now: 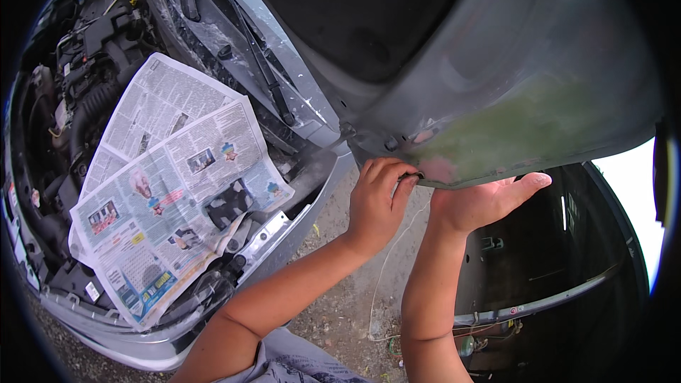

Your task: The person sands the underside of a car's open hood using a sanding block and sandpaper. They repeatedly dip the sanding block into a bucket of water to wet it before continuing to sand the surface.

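A grey car body panel (511, 42), with green and pink patches, spreads across the upper right. My left hand (379, 195) is at its lower corner, thumb and fingers pinched together. A small dark bit shows at the fingertips, too small to name. Beside it, my right hand (472, 202) lies palm up under the panel's lower edge. Its thumb stretches out to the right, away from the palm. The other fingers go behind the panel and are mostly hidden.
At left, newspaper sheets (188, 198) cover part of the open engine bay (92, 50). Wiper arms (266, 74) lie above it. A silver fender (330, 184) runs toward the panel's corner. Behind my right arm stands a dark vehicle (539, 262). A thin cord (383, 276) trails over the ground.
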A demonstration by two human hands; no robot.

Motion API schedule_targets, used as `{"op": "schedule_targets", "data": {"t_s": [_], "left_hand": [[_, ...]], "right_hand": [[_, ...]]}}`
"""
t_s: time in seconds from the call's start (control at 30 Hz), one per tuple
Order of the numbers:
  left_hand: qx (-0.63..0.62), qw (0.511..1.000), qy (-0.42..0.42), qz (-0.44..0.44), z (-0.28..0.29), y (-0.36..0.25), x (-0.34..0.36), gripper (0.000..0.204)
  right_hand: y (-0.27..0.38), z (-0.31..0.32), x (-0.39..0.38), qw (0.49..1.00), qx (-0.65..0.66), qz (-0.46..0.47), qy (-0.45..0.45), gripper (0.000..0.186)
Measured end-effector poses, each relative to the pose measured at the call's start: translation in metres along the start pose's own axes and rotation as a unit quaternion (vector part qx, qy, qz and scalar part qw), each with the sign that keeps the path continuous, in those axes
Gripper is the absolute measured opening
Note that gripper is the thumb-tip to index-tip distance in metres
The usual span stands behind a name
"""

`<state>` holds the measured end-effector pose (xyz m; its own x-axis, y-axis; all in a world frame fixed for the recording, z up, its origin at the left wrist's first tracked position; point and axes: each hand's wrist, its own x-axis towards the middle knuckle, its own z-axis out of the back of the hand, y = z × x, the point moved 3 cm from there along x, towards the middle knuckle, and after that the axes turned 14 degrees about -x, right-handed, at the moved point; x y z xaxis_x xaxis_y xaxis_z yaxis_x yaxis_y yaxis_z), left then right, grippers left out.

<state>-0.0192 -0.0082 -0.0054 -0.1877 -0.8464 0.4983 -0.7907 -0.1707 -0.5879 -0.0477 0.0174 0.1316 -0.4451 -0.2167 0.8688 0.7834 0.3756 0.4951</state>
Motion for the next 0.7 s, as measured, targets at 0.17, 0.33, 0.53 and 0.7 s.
{"op": "schedule_targets", "data": {"t_s": [0.17,0.33,0.53,0.7], "left_hand": [[-0.007,0.995,-0.003,-0.097,-0.001,-0.002,0.006,0.016],[-0.013,0.989,0.010,-0.150,-0.005,-0.006,0.012,0.023],[0.000,0.987,0.006,-0.158,0.000,-0.001,0.011,0.027],[0.015,0.986,0.020,-0.167,0.001,-0.002,0.013,0.026]], "right_hand": [[0.000,0.001,-0.002,0.999,-0.032,0.029,-0.017,0.052],[-0.002,0.004,-0.006,0.980,-0.171,0.092,-0.035,0.037],[-0.007,0.010,-0.008,0.998,-0.055,0.022,-0.023,0.038],[-0.010,0.019,-0.007,0.999,-0.023,-0.007,0.039,0.043]]}}
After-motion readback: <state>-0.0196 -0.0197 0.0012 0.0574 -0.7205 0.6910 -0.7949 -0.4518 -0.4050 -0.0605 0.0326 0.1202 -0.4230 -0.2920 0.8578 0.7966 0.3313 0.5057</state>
